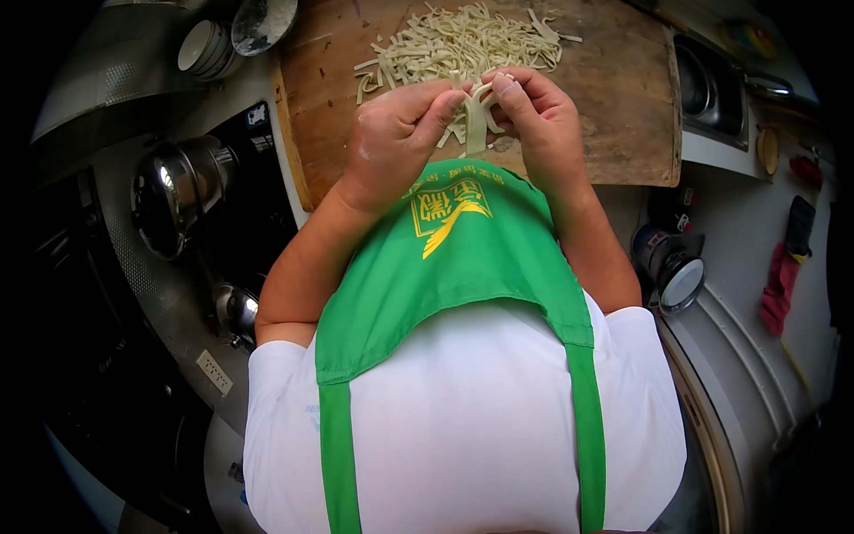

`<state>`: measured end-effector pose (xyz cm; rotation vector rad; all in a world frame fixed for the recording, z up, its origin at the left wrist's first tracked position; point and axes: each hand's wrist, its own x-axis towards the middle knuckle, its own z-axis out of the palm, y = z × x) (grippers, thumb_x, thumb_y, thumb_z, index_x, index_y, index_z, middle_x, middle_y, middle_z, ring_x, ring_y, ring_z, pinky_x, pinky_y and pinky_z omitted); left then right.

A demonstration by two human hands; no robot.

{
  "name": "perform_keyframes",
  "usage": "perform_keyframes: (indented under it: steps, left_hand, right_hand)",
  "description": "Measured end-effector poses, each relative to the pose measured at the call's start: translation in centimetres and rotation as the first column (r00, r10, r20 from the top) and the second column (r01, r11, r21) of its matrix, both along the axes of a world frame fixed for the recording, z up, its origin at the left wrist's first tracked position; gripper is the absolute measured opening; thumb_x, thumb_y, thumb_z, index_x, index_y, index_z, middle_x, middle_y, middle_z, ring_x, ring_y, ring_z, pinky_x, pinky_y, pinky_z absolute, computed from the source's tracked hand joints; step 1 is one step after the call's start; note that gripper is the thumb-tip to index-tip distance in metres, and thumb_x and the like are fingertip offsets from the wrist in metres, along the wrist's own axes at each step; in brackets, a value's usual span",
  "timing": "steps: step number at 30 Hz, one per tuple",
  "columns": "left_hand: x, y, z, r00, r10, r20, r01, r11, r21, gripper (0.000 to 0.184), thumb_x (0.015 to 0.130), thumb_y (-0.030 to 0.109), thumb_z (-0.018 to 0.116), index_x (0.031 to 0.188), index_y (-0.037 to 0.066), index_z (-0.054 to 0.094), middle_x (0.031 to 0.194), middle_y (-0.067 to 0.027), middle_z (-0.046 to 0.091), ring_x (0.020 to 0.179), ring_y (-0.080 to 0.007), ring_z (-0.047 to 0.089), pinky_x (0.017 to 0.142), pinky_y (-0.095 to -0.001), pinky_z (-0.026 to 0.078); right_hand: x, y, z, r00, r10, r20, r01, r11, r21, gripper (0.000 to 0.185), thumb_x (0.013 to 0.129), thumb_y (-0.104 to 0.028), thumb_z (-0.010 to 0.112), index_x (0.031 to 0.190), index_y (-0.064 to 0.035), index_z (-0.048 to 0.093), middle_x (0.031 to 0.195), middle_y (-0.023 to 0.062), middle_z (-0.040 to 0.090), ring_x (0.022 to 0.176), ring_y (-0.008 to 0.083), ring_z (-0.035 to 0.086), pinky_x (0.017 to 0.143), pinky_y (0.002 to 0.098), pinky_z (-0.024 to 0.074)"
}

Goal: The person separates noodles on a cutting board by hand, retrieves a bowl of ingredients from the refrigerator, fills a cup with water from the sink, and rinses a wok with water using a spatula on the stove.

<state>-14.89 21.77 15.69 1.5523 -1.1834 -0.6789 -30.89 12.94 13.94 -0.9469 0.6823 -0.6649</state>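
Note:
Both my hands are raised over the near part of a wooden board (356,40), close together in front of the green apron. Between them hangs a pale, flat dough noodle strip (477,126), with shorter noodle ends showing around the fingertips. My left hand (400,133) pinches the strip between thumb and fingers, and light flour marks its back. My right hand (541,116) pinches noodle pieces opposite, thumb against the index finger. Beyond the hands lies a loose heap of cut noodles (471,40) on the board. A few strands show below the hands, partly hidden.
At the upper left stand stacked bowls (203,49) and a flour-dusted bowl (264,22). A lidded metal pot (173,191) sits on the left. At the right are a sink (712,93) and a round-topped container (678,276) below the board's edge.

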Motion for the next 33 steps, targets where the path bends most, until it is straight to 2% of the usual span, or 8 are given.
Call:
perform_keyframes:
  steps: [6, 11, 13, 15, 19, 21, 28, 33]
  left_hand:
    - [1.0, -1.7, 2.0, 0.72, 0.219, -0.659, -0.167, 0.976, 0.141, 0.041, 0.102, 0.031, 0.048, 0.117, -0.005, 0.061, 0.107, -0.0149, 0.068, 0.094, -0.0207, 0.068, 0.074, -0.0299, 0.059]
    - [1.8, -1.8, 2.3, 0.675, 0.195, -0.712, -0.168, 0.98, 0.109, 0.044, 0.102, 0.032, 0.047, 0.118, -0.007, 0.058, 0.108, -0.0179, 0.067, 0.093, -0.0238, 0.069, 0.068, -0.0289, 0.06]
    - [1.6, -1.8, 2.3, 0.757, 0.197, -0.623, -0.162, 0.98, 0.113, 0.044, 0.102, 0.033, 0.046, 0.115, -0.007, 0.06, 0.108, -0.0171, 0.067, 0.09, -0.023, 0.07, 0.065, -0.0269, 0.058]
    - [1.4, -1.5, 2.5, 0.818, 0.163, -0.551, -0.146, 0.987, 0.075, 0.043, 0.102, 0.033, 0.047, 0.114, -0.006, 0.061, 0.108, -0.0165, 0.067, 0.088, -0.0216, 0.07, 0.063, -0.0256, 0.057]
    - [1.1, -0.9, 2.2, 0.951, 0.04, -0.307, -0.05, 0.998, -0.024, 0.036, 0.102, 0.028, 0.048, 0.113, -0.003, 0.063, 0.102, -0.0123, 0.069, 0.082, -0.0164, 0.069, 0.06, -0.0223, 0.054]
    - [0.9, -0.7, 2.0, 0.96, 0.032, -0.277, -0.026, 0.999, 0.026, 0.033, 0.102, 0.026, 0.05, 0.111, -0.002, 0.064, 0.098, -0.0102, 0.07, 0.077, -0.0148, 0.069, 0.059, -0.0215, 0.053]
    - [1.0, -0.7, 0.9, 0.957, 0.012, 0.29, 0.005, 0.998, -0.058, 0.016, 0.094, 0.017, 0.061, 0.095, 0.003, 0.07, 0.076, -0.0113, 0.068, 0.06, -0.0214, 0.066, 0.054, -0.0298, 0.052]
    - [1.2, -0.9, 0.0, 0.917, 0.008, 0.4, 0.051, 0.989, -0.138, 0.016, 0.095, 0.018, 0.06, 0.097, 0.004, 0.068, 0.078, -0.0123, 0.069, 0.06, -0.0249, 0.065, 0.056, -0.0304, 0.053]
  right_hand:
    - [-0.1, -1.0, -0.6, 0.977, -0.104, 0.184, 0.049, 0.958, 0.281, 0.023, 0.099, -0.021, 0.055, 0.108, -0.0004, 0.059, 0.098, 0.0092, 0.067, 0.08, 0.0156, 0.067, 0.066, 0.0252, 0.0573]
    - [0.2, -2.0, -0.8, 0.948, -0.271, 0.165, 0.19, 0.901, 0.39, 0.023, 0.099, -0.02, 0.052, 0.109, 0.0003, 0.058, 0.104, 0.0119, 0.065, 0.094, 0.0197, 0.066, 0.075, 0.0308, 0.0584]
    - [0.7, -2.4, -1.4, 0.937, -0.31, 0.163, 0.227, 0.892, 0.391, 0.023, 0.099, -0.019, 0.051, 0.109, 0.0006, 0.058, 0.106, 0.0128, 0.064, 0.096, 0.0209, 0.065, 0.077, 0.0329, 0.0582]
    - [1.1, -2.6, -2.6, 0.917, -0.398, 0.014, 0.396, 0.908, -0.136, 0.024, 0.099, -0.019, 0.048, 0.109, 0.0009, 0.055, 0.107, 0.0149, 0.063, 0.097, 0.023, 0.064, 0.077, 0.0361, 0.0577]
    - [1.2, -3.0, -1.5, 0.937, -0.346, 0.054, 0.338, 0.933, 0.12, 0.025, 0.099, -0.022, 0.046, 0.108, 0.0, 0.053, 0.105, 0.0152, 0.064, 0.09, 0.0214, 0.064, 0.073, 0.0333, 0.0563]
    - [1.0, -3.1, -1.5, 0.98, -0.059, 0.191, -0.027, 0.907, 0.42, 0.029, 0.1, -0.029, 0.047, 0.107, -0.0013, 0.053, 0.1, 0.0123, 0.064, 0.083, 0.017, 0.063, 0.069, 0.0295, 0.054]
    - [2.9, -0.6, 1.7, 0.997, 0.023, -0.069, -0.031, 0.991, -0.127, 0.027, 0.093, -0.022, 0.066, 0.108, -0.0014, 0.059, 0.084, 0.0003, 0.061, 0.075, 0.0059, 0.056, 0.067, 0.0206, 0.0465]
    - [2.8, -0.7, 1.3, 0.999, 0.026, -0.036, -0.029, 0.997, -0.077, 0.018, 0.092, -0.016, 0.067, 0.102, -0.001, 0.064, 0.084, -0.0023, 0.062, 0.075, 0.0046, 0.055, 0.069, 0.0205, 0.0467]
